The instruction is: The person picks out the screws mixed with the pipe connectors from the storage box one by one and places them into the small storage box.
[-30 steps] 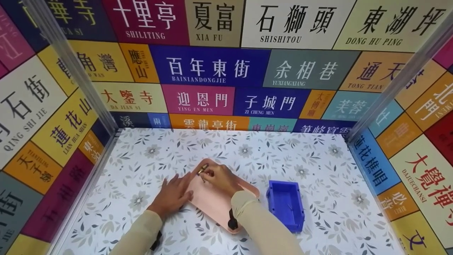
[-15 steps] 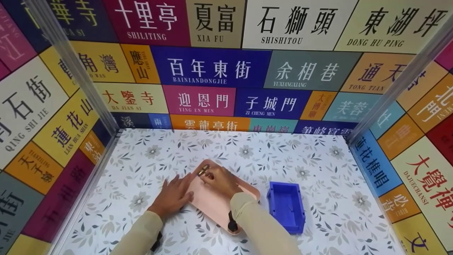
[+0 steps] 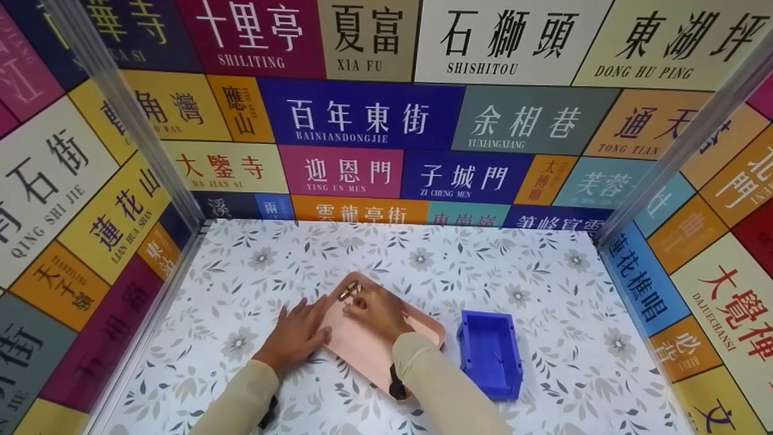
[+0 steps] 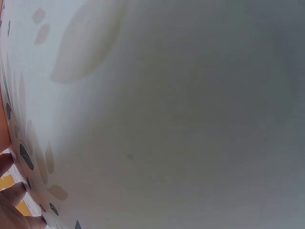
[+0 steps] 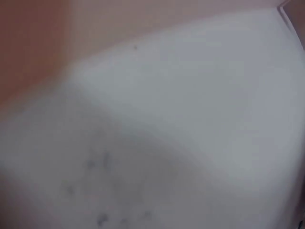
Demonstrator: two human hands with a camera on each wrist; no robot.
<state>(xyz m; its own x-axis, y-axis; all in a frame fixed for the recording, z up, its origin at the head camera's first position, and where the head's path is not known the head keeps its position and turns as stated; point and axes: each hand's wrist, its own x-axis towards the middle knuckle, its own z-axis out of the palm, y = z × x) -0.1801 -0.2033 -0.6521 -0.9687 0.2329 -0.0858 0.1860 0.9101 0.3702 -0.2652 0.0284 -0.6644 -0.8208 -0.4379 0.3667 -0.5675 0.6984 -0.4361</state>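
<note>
A pink tray (image 3: 368,353) lies at a slant on the table in the head view. My left hand (image 3: 296,335) rests at its left edge with the fingers spread, some touching the rim. Over the tray's far end, my right hand (image 3: 380,311) has its fingers curled. Its fingertips pinch at small gold-and-dark cylinders (image 3: 348,293) near the far corner; the fingers partly hide them, and their kind is too small to tell. In the left wrist view, fingertips (image 4: 13,193) show at the lower left beside the tray edge (image 4: 4,131). The right wrist view is blurred.
A blue plastic bin (image 3: 490,356) stands right of the tray, with a thin line or sliver visible inside. The table (image 3: 259,302) has a leaf-and-flower cover. Clear corner posts (image 3: 658,139) and sign-printed walls (image 3: 362,115) enclose the table.
My right hand has shifted slightly right and toward me, showing more of the gold-and-dark cylinders. The left hand has stayed on the tray's edge.
</note>
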